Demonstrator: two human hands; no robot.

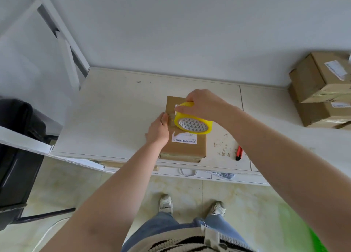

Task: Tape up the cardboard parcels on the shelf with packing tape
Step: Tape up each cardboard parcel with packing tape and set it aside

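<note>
A small cardboard parcel [187, 147] with a white label lies on the white shelf [114, 115] near its front edge. My right hand [201, 104] grips a yellow roll of packing tape [192, 122] from above and holds it over the parcel's top. A short clear strip runs from the roll to the parcel's left side. My left hand [158, 129] lies on the parcel's left edge, and its fingertips press that strip down onto the cardboard.
Two stacked cardboard parcels [322, 88] stand at the shelf's right end against the wall. A red and black utility knife [239, 153] lies on the shelf to the right of the parcel. A black chair [17, 157] stands at the left.
</note>
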